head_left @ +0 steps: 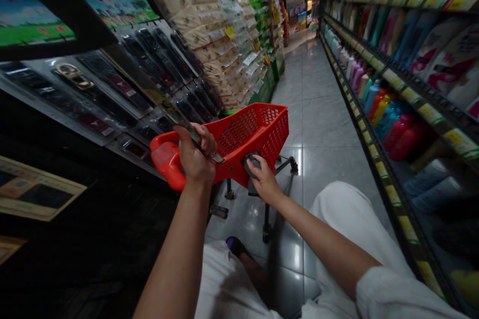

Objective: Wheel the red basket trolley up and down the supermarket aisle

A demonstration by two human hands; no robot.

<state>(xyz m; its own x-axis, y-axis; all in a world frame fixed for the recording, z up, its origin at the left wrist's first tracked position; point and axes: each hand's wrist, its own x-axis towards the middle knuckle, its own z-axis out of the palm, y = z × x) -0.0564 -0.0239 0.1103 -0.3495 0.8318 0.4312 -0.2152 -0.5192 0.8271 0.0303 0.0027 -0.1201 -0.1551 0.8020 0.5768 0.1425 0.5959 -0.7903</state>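
My left hand (pixel 196 154) is closed around a long, narrow flat strip (pixel 172 112). The strip slants from the upper left through my fingers, and its pale short end pokes out below them, over the rim of a red shopping cart (pixel 267 132). Against the cart's near side, my right hand (pixel 265 179) has its fingers curled on a dark rounded piece (pixel 251 163). Whether that piece belongs to the cart, I cannot tell. The cart has a perforated basket, an orange-red handle (pixel 163 157) at its left and dark legs with casters. Its visible inside holds nothing.
Packaged belts (pixel 153 55) hang on the left wall, beside a tall stack of wrapped packs (pixel 220 45). Shelves with bottles (pixel 385 109) line the right side. Grey floor tiles (pixel 312 84) run down the aisle. My knee (pixel 344 209) in white trousers is close by.
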